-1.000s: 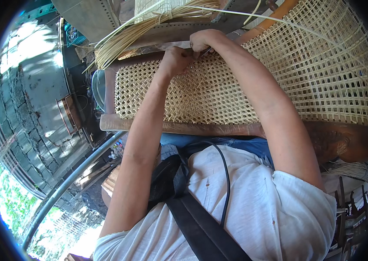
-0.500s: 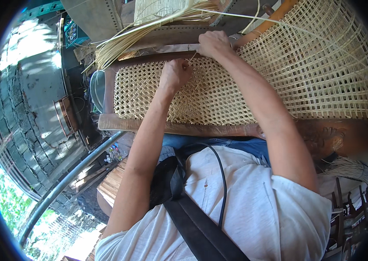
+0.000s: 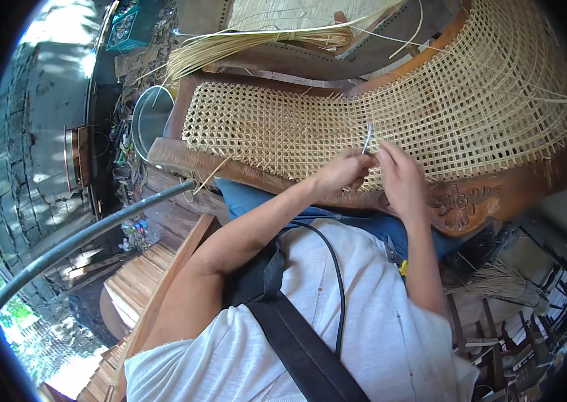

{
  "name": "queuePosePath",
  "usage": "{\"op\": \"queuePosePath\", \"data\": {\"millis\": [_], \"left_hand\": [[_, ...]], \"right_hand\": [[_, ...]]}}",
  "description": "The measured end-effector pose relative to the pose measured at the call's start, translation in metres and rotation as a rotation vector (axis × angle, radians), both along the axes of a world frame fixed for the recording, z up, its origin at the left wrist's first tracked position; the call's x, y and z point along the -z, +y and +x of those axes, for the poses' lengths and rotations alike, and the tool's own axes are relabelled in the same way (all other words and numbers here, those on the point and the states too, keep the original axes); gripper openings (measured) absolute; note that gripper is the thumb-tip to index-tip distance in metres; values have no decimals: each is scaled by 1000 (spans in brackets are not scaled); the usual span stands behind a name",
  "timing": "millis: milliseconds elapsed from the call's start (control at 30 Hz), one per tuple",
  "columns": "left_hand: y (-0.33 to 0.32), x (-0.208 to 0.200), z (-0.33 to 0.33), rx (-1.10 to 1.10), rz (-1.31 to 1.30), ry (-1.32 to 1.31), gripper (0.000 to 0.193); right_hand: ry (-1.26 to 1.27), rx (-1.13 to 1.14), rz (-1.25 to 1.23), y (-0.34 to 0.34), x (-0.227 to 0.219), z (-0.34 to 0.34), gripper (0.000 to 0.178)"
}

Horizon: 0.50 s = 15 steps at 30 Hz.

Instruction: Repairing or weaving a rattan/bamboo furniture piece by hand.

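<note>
A woven cane panel (image 3: 283, 127) fills the carved wooden chair frame (image 3: 484, 201) across my lap. My left hand (image 3: 345, 171) is closed over the near edge of the weave, holding a thin, curved metal tool (image 3: 368, 139) that points up from its fingers. Close beside it, my right hand (image 3: 402, 179) has its fingers pressed together near the tool's lower end. Whatever lies in that pinch is hidden. A loose cane strand (image 3: 211, 175) sticks out at the frame's near left rail.
Beyond the panel, a bundle of cane strands (image 3: 230, 53) rests on another wooden frame (image 3: 283, 65) with holes along its edge. A bucket (image 3: 151, 124) stands at the left, above a metal pipe (image 3: 96, 231). Wooden slats (image 3: 139, 278) lie at lower left.
Both hands have left the far rail and come down to the near edge, close together. The curved metal tool now shows in my left hand. The view has shifted.
</note>
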<state>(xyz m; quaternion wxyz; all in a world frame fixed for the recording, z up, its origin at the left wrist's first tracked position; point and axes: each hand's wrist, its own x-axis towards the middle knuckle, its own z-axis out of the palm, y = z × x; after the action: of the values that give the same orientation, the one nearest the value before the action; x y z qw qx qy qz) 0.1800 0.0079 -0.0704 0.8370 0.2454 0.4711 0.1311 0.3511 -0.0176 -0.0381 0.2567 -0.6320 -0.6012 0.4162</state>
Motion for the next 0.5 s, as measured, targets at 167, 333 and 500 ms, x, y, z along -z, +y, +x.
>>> {"op": "queuePosePath", "data": {"millis": [167,333,500], "left_hand": [[-1,-23,-24,343,332,412,38],[22,-3,-66,42,276,397,27],[87,18,-126,-44,558,927,24]], "right_hand": [[-465,-374,-541,-124,-61,51,47],[-513,-370,-378,-168,-53,46,61],[-128,-489,-584,-111,-64,77,33]]}}
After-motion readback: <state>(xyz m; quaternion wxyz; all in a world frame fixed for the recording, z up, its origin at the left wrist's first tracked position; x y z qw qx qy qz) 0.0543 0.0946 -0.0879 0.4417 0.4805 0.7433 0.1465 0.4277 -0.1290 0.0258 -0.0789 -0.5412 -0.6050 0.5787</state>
